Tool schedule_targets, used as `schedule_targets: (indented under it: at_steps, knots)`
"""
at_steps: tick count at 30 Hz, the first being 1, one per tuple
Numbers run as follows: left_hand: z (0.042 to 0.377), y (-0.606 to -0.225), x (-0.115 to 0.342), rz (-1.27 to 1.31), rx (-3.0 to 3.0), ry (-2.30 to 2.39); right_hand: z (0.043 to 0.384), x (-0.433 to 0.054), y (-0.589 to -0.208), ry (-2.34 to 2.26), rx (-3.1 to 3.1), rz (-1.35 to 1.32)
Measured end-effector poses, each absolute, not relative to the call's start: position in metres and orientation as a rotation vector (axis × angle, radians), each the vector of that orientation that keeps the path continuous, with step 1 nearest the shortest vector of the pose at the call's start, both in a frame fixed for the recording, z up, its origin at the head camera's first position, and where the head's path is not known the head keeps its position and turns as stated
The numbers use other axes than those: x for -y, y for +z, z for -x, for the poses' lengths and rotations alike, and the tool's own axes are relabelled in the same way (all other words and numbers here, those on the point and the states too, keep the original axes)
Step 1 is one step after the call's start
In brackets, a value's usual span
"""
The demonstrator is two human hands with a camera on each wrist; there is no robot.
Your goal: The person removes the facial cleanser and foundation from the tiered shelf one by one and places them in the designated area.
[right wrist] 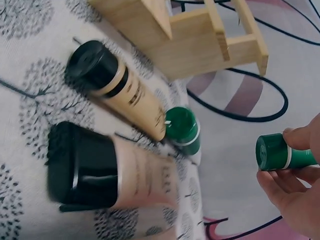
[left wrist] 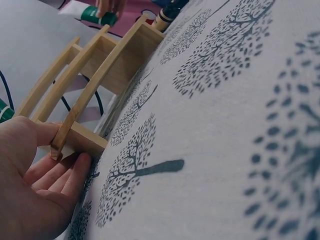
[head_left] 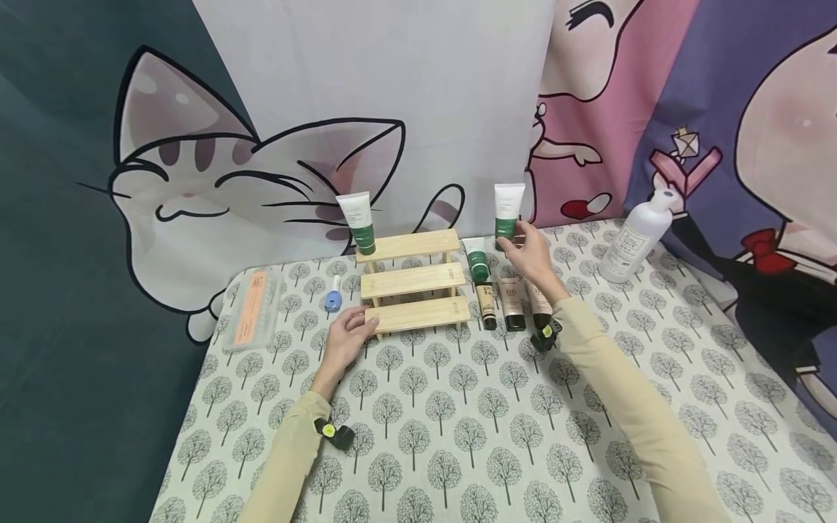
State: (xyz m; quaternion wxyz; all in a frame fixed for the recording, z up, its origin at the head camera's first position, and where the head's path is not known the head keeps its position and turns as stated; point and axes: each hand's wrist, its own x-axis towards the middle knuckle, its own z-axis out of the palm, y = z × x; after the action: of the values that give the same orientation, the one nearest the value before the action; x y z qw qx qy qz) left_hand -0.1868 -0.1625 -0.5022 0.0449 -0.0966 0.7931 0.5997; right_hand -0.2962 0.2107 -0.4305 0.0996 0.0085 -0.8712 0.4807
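- Two hands are at work over the tree-print cloth (head_left: 445, 443), one at each side of the wooden stand (head_left: 413, 280).
- The left hand (head_left: 346, 338) pinches the near left end of the lowest step, with the step's edge between thumb and fingers. This probably keeps the light stand from sliding.
- The right hand (head_left: 531, 256) pinches the held tube (head_left: 509, 207), white and green, down near its green cap. The tube is up in the air, just to the right of the stand. Its wide white end points up, so the cap is likely held low to be its foot.
- The top tube (head_left: 359, 224) looks the same. It is on the left end of the highest step, cap down, maybe because the flat cap makes a good base.
- The third green tube (head_left: 477, 259) lies just right of the stand, cap toward the person.
- In front of it are the yellow tube (head_left: 486, 306) and two pink tubes (head_left: 512, 301), side by side with black caps toward the person. That row seems easy for the right hand to reach.
- The white bottle (head_left: 636, 236) stands well apart, farther right.
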Motion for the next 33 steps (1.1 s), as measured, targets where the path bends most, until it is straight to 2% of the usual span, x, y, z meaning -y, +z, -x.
schedule_targets:
  at_steps: [10,33]
  knots:
    - [0.187,-0.502,0.163,0.297,-2.422,1.852,0.295,-0.222,-0.445,1.302,2.658,-0.021]
    - [0.188,-0.503,0.162,0.295,-2.399,1.880,0.301,-0.224,-0.462,1.199,2.928,0.243]
